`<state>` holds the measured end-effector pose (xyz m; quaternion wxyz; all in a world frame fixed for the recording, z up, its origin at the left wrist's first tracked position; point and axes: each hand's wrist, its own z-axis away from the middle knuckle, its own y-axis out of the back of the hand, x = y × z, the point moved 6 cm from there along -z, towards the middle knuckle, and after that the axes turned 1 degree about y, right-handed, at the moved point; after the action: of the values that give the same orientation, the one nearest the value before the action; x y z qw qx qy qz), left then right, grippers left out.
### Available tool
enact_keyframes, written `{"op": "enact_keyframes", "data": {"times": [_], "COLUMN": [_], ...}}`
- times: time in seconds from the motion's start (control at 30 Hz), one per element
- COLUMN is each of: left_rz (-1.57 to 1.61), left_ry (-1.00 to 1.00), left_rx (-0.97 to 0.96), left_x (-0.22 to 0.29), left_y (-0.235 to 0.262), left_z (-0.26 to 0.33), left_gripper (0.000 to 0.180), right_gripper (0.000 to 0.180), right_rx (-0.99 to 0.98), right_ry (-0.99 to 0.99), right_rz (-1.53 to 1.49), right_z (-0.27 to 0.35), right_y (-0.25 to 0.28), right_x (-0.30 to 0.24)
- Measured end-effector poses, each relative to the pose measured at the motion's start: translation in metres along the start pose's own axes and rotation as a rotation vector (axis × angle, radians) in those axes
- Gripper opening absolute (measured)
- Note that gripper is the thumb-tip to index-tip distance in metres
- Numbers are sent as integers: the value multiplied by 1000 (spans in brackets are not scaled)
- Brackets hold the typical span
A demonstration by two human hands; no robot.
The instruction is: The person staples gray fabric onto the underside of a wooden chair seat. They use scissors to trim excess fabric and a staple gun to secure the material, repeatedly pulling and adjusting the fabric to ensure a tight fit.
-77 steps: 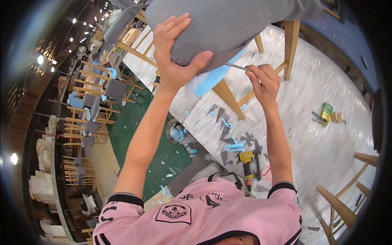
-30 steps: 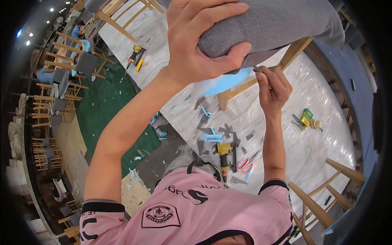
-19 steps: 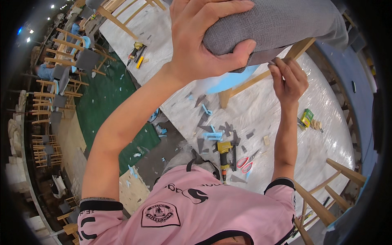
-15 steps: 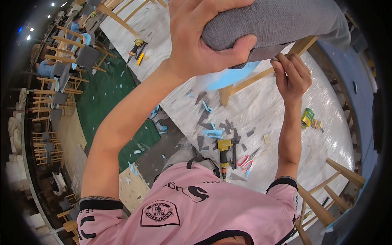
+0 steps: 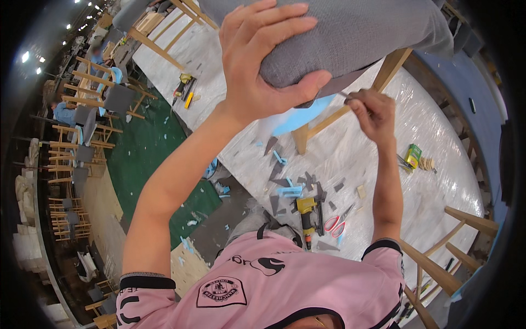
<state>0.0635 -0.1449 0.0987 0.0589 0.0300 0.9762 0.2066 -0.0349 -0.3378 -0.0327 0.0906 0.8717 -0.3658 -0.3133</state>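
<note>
The left hand (image 5: 263, 66) is spread wide and clamped over the edge of a grey cushioned seat (image 5: 350, 27), fingers on top and thumb pressed under the rim. The right hand (image 5: 370, 112) is pinched nearly closed around a thin metal tool (image 5: 346, 96) whose tip meets the underside of the seat; what kind of tool it is cannot be made out. The seat sits on a wooden chair frame (image 5: 350, 112) above a plastic-covered table (image 5: 438, 164), and its top is cut off by the picture's upper edge. Blue foam (image 5: 298, 115) shows beneath the seat, partly hidden by the left wrist.

Near the table's front edge lie a yellow power tool (image 5: 307, 211), red-handled scissors (image 5: 335, 222) and scattered grey and blue scraps (image 5: 290, 189). Toward the right edge sits a small green box (image 5: 412, 155); its contents cannot be seen. Another yellow tool (image 5: 183, 88) lies at the far left edge. Stacked wooden chairs (image 5: 82, 159) stand beyond, on the floor.
</note>
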Motion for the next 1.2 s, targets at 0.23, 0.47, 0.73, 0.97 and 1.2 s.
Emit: {"op": "enact_keyframes", "data": {"times": [0.23,0.47,0.73,0.97,1.2], "left_rz": [2,-15,-21,31,41], "left_ry": [4,7,10,137,187], "left_rx": [-2,13,-5,82,239], "left_x": [-3,-2,4,-9,0], "left_y": [1,1,2,5,-6], "left_z": [4,4,2,16,29], "left_gripper": [55,53,55,74,87], "right_gripper": [30,35,36,35,36], "right_rx": [0,-44,-87,82,35], "right_ry": [-192,-283,-331,-757,-1354], "right_rz": [-340,-459,-430,-348,280], "right_z": [11,18,16,207,470], "right_y": [-34,-46,-39,-70,-48], "right_x": [5,9,-1,33,72]}}
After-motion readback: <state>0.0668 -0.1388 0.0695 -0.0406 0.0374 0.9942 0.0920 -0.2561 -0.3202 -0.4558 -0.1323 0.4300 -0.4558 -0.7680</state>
